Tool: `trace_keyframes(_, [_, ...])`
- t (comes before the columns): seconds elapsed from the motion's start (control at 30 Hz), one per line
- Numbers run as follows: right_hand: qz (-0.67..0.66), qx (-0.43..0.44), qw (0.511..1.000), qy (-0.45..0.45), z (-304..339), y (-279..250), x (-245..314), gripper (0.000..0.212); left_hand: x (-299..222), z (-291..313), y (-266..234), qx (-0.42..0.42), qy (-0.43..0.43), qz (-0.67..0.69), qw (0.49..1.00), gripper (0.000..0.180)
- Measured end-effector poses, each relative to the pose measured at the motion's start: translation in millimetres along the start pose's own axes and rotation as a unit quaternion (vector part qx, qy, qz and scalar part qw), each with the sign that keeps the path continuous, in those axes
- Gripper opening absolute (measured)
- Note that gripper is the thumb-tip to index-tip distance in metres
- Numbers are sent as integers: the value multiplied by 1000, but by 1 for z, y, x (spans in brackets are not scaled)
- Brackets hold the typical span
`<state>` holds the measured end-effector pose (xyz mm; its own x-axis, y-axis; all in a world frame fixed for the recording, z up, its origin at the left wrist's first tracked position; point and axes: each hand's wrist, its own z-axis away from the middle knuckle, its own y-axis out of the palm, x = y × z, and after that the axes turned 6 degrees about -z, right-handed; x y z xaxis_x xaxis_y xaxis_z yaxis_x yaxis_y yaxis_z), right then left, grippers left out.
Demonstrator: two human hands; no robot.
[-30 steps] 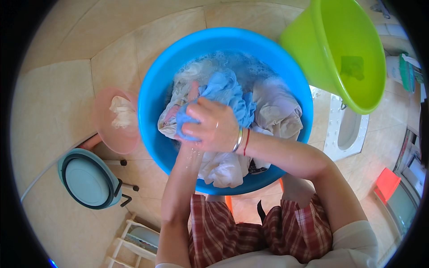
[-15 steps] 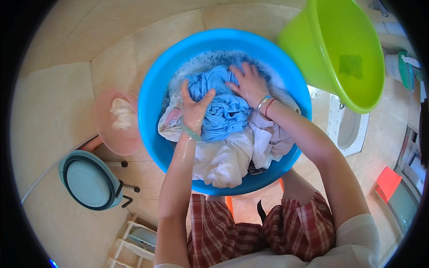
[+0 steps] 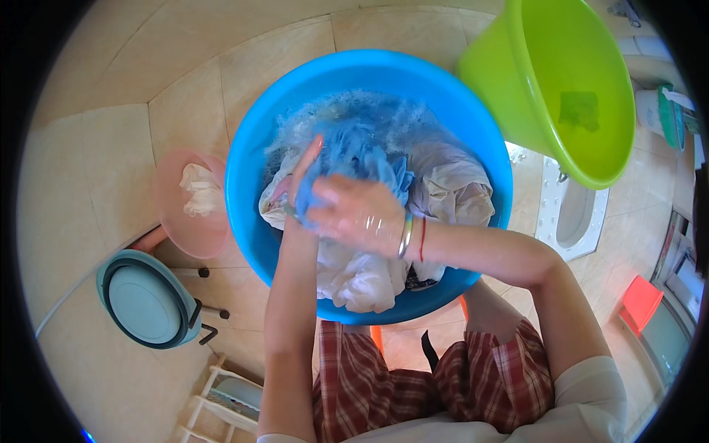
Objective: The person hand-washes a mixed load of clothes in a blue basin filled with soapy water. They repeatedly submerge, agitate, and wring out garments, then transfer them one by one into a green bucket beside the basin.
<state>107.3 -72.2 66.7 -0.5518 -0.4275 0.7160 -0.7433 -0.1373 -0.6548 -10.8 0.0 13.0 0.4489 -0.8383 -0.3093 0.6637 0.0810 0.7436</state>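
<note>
A large blue basin (image 3: 247, 214) of sudsy water holds wet laundry. A light-blue garment (image 3: 362, 151) lies across its middle, partly under water. At the left side of the basin my left hand (image 3: 303, 173) grips part of this garment, with one finger pointing up. My right hand (image 3: 365, 216), smeared by motion, crosses in front of it, its fingers curled on the blue cloth next to my left hand. White laundry (image 3: 358, 277) is bunched at the near side, and a pale garment (image 3: 450, 181) is heaped at the right.
A bright green tub (image 3: 509, 96) with some water stands at the back right, beside a white squat toilet (image 3: 576, 214). To the left are a pink basin (image 3: 177, 221) with a white cloth (image 3: 201, 190), a folding grey-blue basin (image 3: 144, 299) and a white rack (image 3: 210, 402).
My right hand has swung from the far side of the basin down and left to my left hand. The blue cloth has been pulled leftward, and suds have spread where it lay.
</note>
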Motion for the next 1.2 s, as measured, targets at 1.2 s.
trace_keyframes(1.2, [14,37,887,460,3,7,-163,30,16,-36,-24,-271,158,-281,907,70])
